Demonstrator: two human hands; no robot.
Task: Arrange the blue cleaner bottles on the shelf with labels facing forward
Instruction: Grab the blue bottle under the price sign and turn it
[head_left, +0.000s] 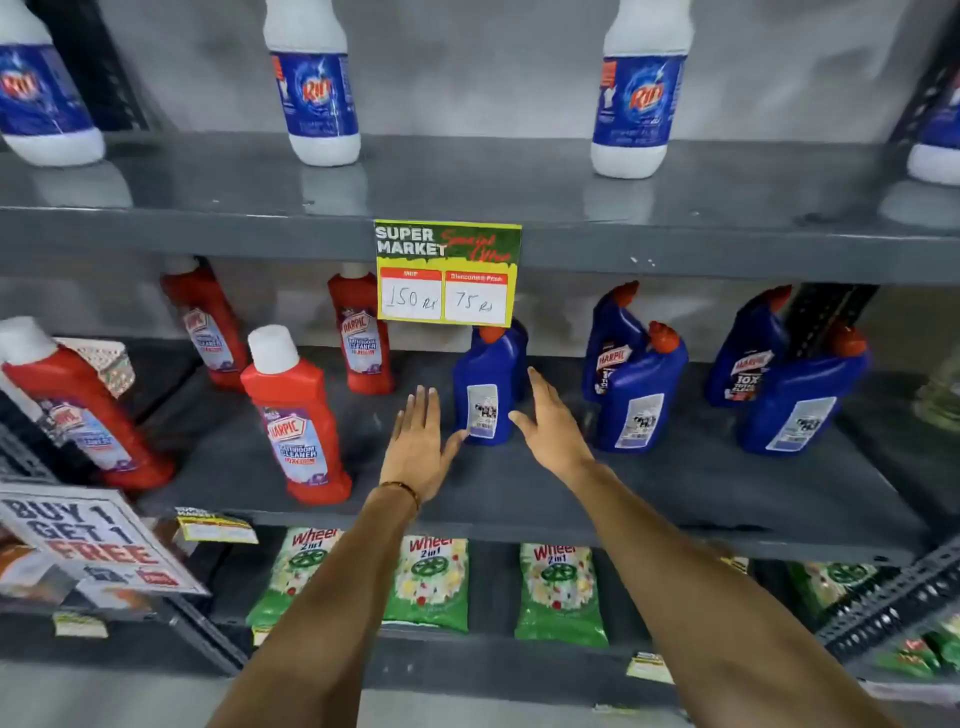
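Several blue cleaner bottles with red caps stand on the middle grey shelf (519, 499). The nearest blue bottle (488, 364) shows its back label toward me. My left hand (418, 444) is open just left of it, thumb touching its lower edge. My right hand (553, 421) is open just right of it, fingers spread. Further right, a front blue bottle (636, 384) shows its back label, with a label-forward one (605, 338) behind. At the far right, another back-label bottle (802, 400) hides part of a label-forward bottle (745, 358).
Red cleaner bottles (293, 415) stand on the left of the same shelf. A yellow price sign (447, 275) hangs from the shelf above, over the nearest bottle's cap. White bottles (317, 88) sit on the top shelf; green packets (431, 582) fill the one below.
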